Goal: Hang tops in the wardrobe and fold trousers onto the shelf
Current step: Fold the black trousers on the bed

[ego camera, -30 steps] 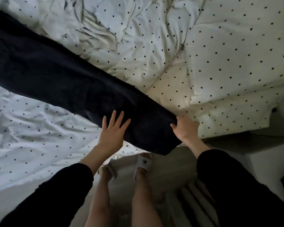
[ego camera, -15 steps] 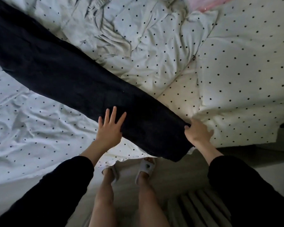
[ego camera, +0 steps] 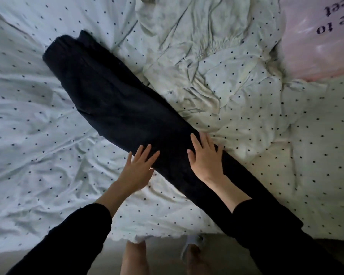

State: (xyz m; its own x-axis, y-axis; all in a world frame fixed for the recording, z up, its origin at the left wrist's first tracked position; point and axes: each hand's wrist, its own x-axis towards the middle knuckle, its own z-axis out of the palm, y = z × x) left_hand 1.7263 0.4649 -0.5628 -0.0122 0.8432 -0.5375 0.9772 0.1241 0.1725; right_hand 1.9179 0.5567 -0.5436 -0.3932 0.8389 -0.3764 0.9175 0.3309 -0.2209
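Seen from above: dark trousers (ego camera: 127,116) laid out in a long diagonal band across a white, black-dotted bed sheet (ego camera: 38,155), waistband end toward the upper left, leg end running down to the lower right edge of the mattress. Left hand (ego camera: 137,169) flat, fingers straight and slightly spread, fingertips touching the near edge of the trousers, palm over the sheet; nothing gripped. Right hand (ego camera: 205,157) also flat and open, pressed on top of the trousers about midway along, fingers pointing toward the far side and reaching the cloth's upper edge; nothing pinched or clutched. Both forearms in black sleeves. A crumpled dotted duvet (ego camera: 216,76) bunched just beyond the trousers, touching their far edge. A pink pillow (ego camera: 316,36) with dark lettering at the upper right corner. Bare legs and a pale slipper (ego camera: 193,245) visible on the floor below the mattress edge.
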